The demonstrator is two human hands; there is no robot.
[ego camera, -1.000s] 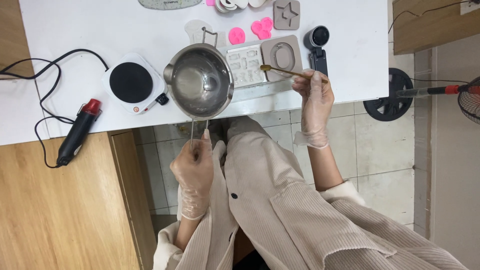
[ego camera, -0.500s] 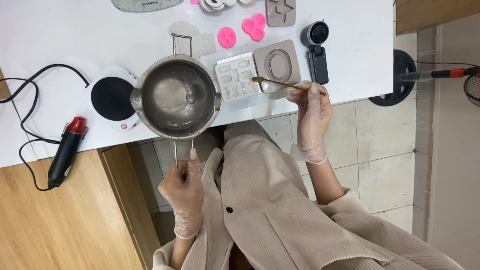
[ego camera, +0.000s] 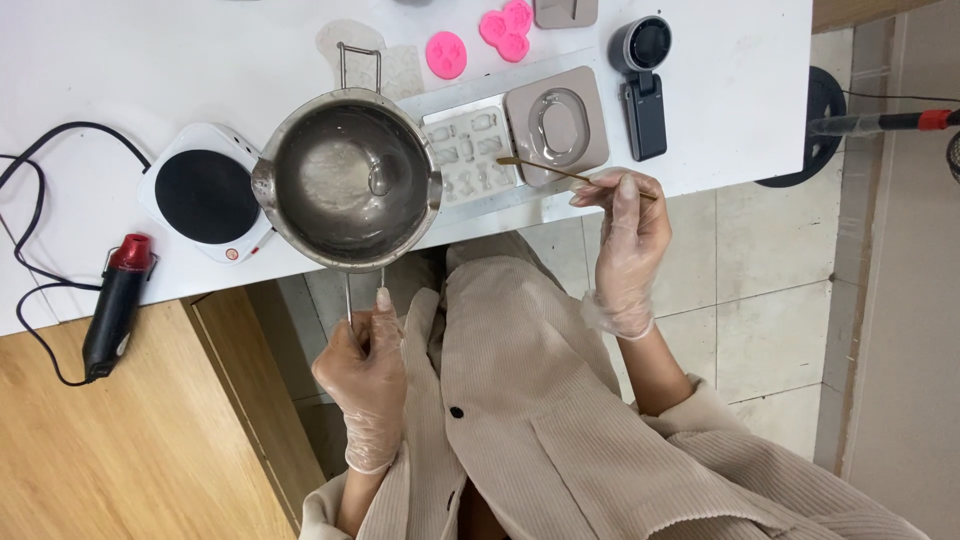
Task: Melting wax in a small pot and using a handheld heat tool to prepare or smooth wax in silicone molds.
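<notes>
One steel pot (ego camera: 350,180), one hotplate (ego camera: 205,195), two grey moulds (ego camera: 555,125), two pink moulds (ego camera: 447,53).

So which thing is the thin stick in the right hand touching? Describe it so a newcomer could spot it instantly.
On the white table, look just right of the steel pot. Two moulds lie side by side at the table's near edge; the stick tip rests on the right one, a taupe mould. Unlike its pale many-celled neighbour, it has one large oval cavity.
</notes>
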